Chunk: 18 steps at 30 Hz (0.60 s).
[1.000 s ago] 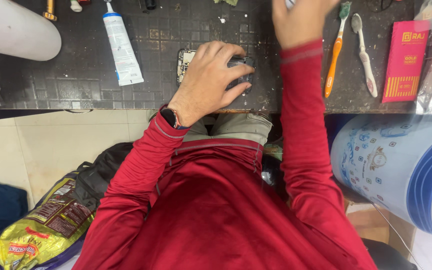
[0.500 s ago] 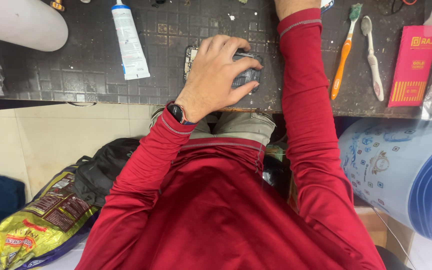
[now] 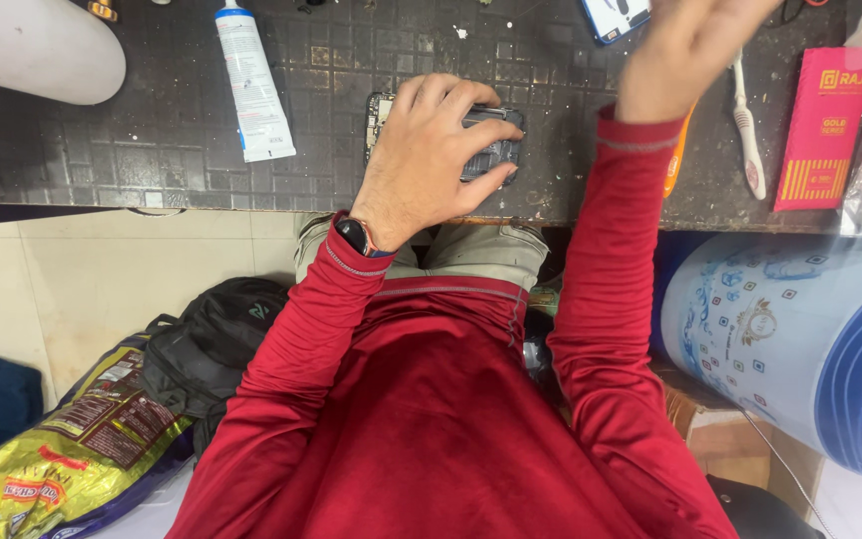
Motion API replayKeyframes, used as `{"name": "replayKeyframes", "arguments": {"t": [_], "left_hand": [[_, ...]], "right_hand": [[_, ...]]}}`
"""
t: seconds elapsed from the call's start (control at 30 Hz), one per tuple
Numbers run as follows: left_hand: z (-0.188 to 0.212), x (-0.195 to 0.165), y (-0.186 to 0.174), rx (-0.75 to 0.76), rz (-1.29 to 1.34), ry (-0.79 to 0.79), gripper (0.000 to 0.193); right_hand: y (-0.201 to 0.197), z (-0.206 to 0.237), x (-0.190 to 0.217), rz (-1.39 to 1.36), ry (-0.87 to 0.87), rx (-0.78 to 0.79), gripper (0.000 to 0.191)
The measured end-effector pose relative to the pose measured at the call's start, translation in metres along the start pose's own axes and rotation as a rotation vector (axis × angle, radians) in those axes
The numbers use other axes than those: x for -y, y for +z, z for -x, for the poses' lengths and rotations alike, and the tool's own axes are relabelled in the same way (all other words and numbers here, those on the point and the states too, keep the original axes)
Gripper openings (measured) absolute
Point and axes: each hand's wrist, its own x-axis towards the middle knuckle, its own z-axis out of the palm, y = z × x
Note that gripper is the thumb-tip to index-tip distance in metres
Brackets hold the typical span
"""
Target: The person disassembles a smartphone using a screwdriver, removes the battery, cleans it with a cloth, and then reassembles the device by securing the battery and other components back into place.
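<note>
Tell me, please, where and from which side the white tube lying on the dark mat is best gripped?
Grip the white tube across its wide flat body, coming from above. It lies flat, cap pointing away, with bare mat on both long sides for fingers.

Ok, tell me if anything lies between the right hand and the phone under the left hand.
Nothing visible does. The left hand covers the opened phone on the mat; the right hand is raised to its right, with only bare mat between.
</note>
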Motion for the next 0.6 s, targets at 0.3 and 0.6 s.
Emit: {"name": "replayKeyframes", "arguments": {"t": [0.3,0.6], "left_hand": [[0.013,-0.002,-0.021,-0.001,0.009,0.021,0.027],[0.089,0.022,0.006,-0.015,0.009,0.014,0.032]], "right_hand": [[0.016,0.054,0.108,-0.477,0.510,-0.150,0.037],[0.029,0.202,0.079,-0.061,0.281,0.110,0.086]]}}
